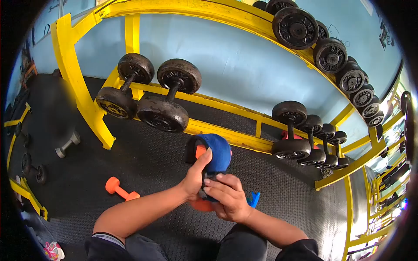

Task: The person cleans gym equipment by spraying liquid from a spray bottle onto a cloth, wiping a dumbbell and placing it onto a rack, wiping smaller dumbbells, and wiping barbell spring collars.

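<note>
My left hand [197, 176] is closed on a blue padded wrap with a black edge [216, 152], its thumb lying over the band. Something orange shows inside the loop of the wrap. Just below, my right hand [228, 198] has its fingers bent over a dark part under the blue band. A rounded orange piece [201, 205] shows beneath both hands. Blue strips [254, 199] stick out to the right of my right hand. An orange dumbbell [119, 189] lies on the floor to the left, partly behind my left forearm.
A yellow rack [217, 135] holds black dumbbells [167, 98] on its lower rails and more dumbbells [296, 28] on top. On the black mat floor [152, 161] a grey dumbbell [68, 145] lies at the left. A pink shoe [53, 251] is at the bottom left.
</note>
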A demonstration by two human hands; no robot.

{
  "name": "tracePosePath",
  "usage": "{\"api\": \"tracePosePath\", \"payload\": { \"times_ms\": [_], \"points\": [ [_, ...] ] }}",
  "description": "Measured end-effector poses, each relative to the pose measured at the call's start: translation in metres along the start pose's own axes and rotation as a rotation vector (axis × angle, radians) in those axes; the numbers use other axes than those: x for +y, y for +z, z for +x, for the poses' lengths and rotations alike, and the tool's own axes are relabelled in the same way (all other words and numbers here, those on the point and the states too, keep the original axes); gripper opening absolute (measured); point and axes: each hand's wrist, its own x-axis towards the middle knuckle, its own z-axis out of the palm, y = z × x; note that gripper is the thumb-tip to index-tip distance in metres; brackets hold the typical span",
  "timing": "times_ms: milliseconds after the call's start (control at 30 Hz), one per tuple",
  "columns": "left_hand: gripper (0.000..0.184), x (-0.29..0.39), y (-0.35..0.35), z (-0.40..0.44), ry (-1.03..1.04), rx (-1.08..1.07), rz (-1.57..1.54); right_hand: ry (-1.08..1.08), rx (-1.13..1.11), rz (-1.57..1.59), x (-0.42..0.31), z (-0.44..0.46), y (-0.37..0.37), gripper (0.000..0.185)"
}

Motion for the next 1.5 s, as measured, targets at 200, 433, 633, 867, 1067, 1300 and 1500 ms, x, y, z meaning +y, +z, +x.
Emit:
{"api": "tracePosePath", "payload": {
  "times_ms": [200,433,633,867,1067,1300,1500],
  "points": [
    [0.05,0.008,0.009,0.0,0.023,-0.024,-0.059,0.522,-0.02,0.209,0.0,-0.006,-0.005,0.044],
    [0.045,0.02,0.024,-0.006,-0.097,0.244,0.352,0.992,0.421,1.48,-0.001,0.001,-0.039,0.04],
    [0.039,0.019,0.026,-0.004,0.174,0.087,0.237,0.515,0.242,0.503,-0.001,0.023,-0.006,0.025],
    [0.04,0.028,0.006,0.019,0.3,0.086,0.17,1.11,0.254,1.445,0.02,0.052,0.014,0.044],
    [0.062,0.037,0.011,0.027,0.709,0.29,1.082,0.854,0.355,1.161,0.006,0.055,0.018,0.061],
    [0.078,0.074,0.073,-0.001,0.753,0.143,1.461,0.449,0.22,-0.083,0.012,0.044,0.019,0.075],
    [0.088,0.099,0.065,0.01,0.474,-0.469,1.431,0.469,0.201,1.241,0.015,0.04,-0.008,0.078]
  ]
}}
